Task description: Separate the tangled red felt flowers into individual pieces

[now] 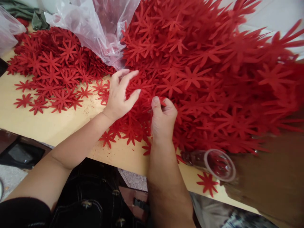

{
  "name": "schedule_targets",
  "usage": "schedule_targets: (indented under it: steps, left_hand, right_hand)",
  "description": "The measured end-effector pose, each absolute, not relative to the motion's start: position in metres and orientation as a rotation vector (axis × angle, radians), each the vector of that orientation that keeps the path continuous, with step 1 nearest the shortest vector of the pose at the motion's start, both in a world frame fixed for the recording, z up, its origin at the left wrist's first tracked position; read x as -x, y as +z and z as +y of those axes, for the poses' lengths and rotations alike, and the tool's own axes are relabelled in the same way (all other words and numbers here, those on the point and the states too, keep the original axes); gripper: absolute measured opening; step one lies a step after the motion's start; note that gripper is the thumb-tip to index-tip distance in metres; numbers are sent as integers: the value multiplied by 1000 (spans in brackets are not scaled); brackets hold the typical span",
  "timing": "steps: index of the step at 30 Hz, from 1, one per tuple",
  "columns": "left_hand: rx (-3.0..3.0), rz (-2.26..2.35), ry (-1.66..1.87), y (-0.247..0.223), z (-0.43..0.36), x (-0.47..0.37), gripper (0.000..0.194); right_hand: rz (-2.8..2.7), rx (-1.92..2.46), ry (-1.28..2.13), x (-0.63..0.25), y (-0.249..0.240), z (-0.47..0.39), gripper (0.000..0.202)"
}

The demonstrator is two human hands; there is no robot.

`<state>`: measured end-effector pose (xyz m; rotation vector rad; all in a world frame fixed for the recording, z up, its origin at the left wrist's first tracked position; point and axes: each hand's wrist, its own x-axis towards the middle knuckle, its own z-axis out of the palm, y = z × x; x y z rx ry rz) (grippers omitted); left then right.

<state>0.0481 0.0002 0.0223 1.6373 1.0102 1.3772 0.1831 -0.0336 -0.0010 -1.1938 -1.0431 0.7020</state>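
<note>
Red flower-shaped pieces with long narrow petals form a large heap [194, 76] across the middle and right of the table. My left hand [122, 91] hovers at the left edge of this heap, fingers spread and curved, with nothing seen between them. Just to its right, my right hand [164, 115] is closed, its thumb pressed against the curled forefinger on a bit of red petal. Most of that piece is hidden by the fingers. A smaller heap of flat red flowers [51, 69] lies to the left.
Clear plastic bags [95, 28] stand behind the heaps. A transparent cup [219, 164] lies on its side at the lower right, near a single red flower [207, 183] on the pale table [47, 126]. Dark green cloth [30, 14] is at the back left.
</note>
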Motion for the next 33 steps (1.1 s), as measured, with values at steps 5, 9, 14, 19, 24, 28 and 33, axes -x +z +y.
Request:
schedule_targets:
  steps: [5, 9, 14, 19, 24, 28, 33]
  left_hand:
    - [-1831, 811, 1170, 20, -6, -58, 6]
    - [-1738, 835, 1260, 10, -2, -64, 7]
    - [-1520, 943, 1356, 4, 15, -56, 12]
    - [-1501, 1146, 1406, -10, 35, -43, 10]
    - [-1702, 1288, 1431, -13, 33, -39, 32]
    - [-1730, 1252, 1361, -10, 33, -38, 28]
    - [-1714, 1163, 1345, -13, 34, -41, 29]
  right_hand:
    - [-1055, 1155, 743, -180, -2, -32, 43]
    - [-1094, 1148, 789, -177, 0, -34, 43]
    - [-1181, 1170, 750, -181, 0, -34, 41]
    - [-1220, 1299, 397, -187, -5, -32, 28]
    - [-1776, 1356, 123, -180, 7, -48, 27]
    - [-2130, 1478, 178, -176, 4, -55, 27]
    - [-2069, 1670, 187, -181, -6, -48, 24]
